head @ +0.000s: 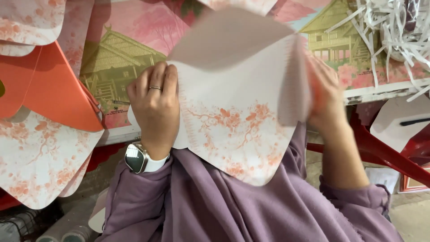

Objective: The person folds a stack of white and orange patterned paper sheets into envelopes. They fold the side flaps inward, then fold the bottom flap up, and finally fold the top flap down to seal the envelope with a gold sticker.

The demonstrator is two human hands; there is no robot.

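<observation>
White die-cut cardboard sheet with orange blossom print (233, 121) held between both hands above lap, at table (380, 93) edge. Left hand (154, 105) presses flat on its left edge, grip open-palmed; right hand (324, 92) grip pinches blurred right flap, fingers partly hidden.

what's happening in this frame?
A person in a mauve top is working a die-cut card sheet, white with an orange blossom print. The left hand, with a ring and a wristwatch, presses flat on the sheet's left edge. The right hand grips the right side flap, which is motion-blurred and looks partly folded over. The top flap is bent up. A stack of similar printed sheets lies to the left, and shredded white paper sits top right on the table.
</observation>
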